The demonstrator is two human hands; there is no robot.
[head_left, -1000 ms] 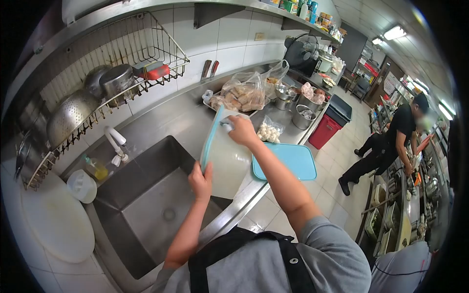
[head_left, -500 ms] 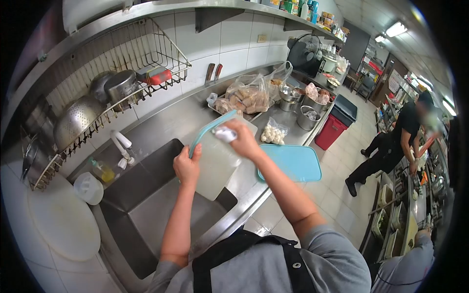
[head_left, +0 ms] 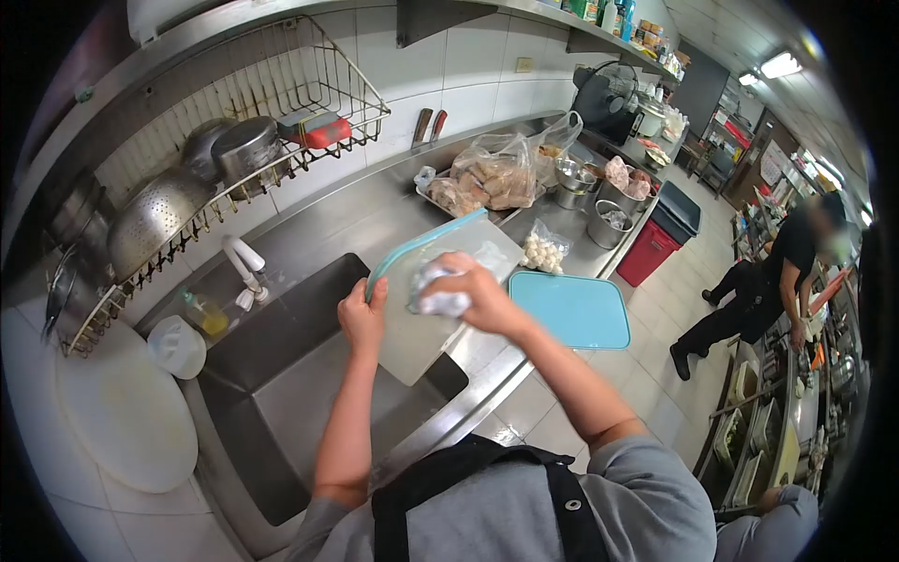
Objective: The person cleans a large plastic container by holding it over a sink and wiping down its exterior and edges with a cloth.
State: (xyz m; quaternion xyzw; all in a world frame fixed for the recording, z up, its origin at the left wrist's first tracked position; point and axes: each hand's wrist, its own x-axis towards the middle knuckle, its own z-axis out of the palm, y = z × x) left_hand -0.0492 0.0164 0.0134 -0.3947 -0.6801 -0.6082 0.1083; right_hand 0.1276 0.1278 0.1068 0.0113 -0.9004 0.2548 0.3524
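Observation:
A translucent plastic container with a teal rim is tilted over the steel sink. My left hand grips it by the left edge, thumb over the rim. In my right hand is a crumpled white cloth, pressed against the container's surface; the cloth is slightly blurred. A flat light-blue lid lies on the counter's front edge, right of the container. Just behind the lid sits a plastic bag of small white balls.
A wire rack with pots and a colander hangs at upper left. Beside the sink are a faucet and a white round board. Bagged food and metal pots line the counter. A co-worker stands at right.
My right hand has moved the cloth down and slightly right across the container. My left hand keeps its hold on the edge. The whole view has shifted slightly.

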